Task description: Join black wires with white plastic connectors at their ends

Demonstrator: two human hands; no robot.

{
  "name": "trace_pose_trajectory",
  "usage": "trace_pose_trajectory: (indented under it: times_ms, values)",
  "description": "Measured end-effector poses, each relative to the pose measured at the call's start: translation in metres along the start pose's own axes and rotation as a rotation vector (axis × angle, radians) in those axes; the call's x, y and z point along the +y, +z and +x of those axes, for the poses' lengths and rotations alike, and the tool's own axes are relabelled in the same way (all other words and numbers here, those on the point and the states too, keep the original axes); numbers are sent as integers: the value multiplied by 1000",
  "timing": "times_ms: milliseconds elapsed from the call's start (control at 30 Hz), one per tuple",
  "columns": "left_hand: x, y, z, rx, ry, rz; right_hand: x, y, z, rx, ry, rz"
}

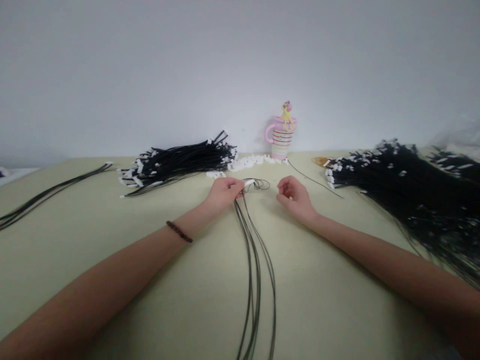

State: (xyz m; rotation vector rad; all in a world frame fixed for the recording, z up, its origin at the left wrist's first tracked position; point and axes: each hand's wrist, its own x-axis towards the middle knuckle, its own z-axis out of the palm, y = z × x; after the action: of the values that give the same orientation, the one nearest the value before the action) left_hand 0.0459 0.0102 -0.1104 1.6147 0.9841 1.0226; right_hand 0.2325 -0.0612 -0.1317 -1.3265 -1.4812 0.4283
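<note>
Cords [255,260], thin and black, lie in a small bunch down the middle of the surface [112,235], running from the near edge up to the left hand [224,192]. That hand is closed on the bunch at its far end, fingers pinched just behind a white tip [249,183], beyond which a few strands curl in a loose loop. A dark bracelet [179,232] sits on the left wrist. The right hand [294,196] rests just beside the loop, apart from the bunch, fingers loosely curled; I cannot tell whether anything small sits between them.

The cords look light and limp: they would sag and splay if lifted by one end, and single strands would likely slip from a slack pinch. The firmest hold seems to be close to the white tip, where the strands gather; further down they fan apart.

A left pile [180,161] of similar cords with white ends lies behind the left hand, and a larger right pile [405,185] spreads along the right side. White bits [251,161] are heaped between the left pile and a pink cup [282,136] by the wall. Loose strands [48,192] lie at the far left.
</note>
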Motion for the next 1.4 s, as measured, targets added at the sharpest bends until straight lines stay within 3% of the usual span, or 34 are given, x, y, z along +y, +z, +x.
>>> trace_pose_trajectory:
  times_ms: [100,167,233,333,533,633,767,833,1000,1133,1200,1300,1400]
  values:
    - [1,7,-9,-59,18,132,-15,11,-12,-356,12,-43]
    - [2,11,-15,-111,58,189,-22,17,-16,-448,-53,-128]
    - [2,14,-18,-141,80,212,-25,21,-17,-458,-113,-203]
    - [0,17,-19,-165,47,138,-24,24,-17,-454,-89,-217]
    - [1,18,-18,-147,-17,-4,-22,20,-12,-472,148,17]
    - [1,18,-17,-130,-65,-32,-35,4,-5,-514,277,163]
    - [-1,17,-14,-121,-91,-38,-69,-35,8,-631,229,335]
    - [-2,16,-12,-126,-110,-60,-88,-56,14,-518,199,416]
    - [-7,14,-7,-140,-162,-182,-122,-99,21,5,53,538]
    - [-5,14,-7,-132,-203,-215,-125,-119,27,183,-51,576]
    - [-2,15,-8,-124,-218,-223,-119,-120,31,245,-115,485]
    - [2,15,-9,-107,-248,-242,-100,-107,32,301,-285,172]
    - [2,14,-9,-106,-264,-261,-75,-74,25,177,-299,-185]
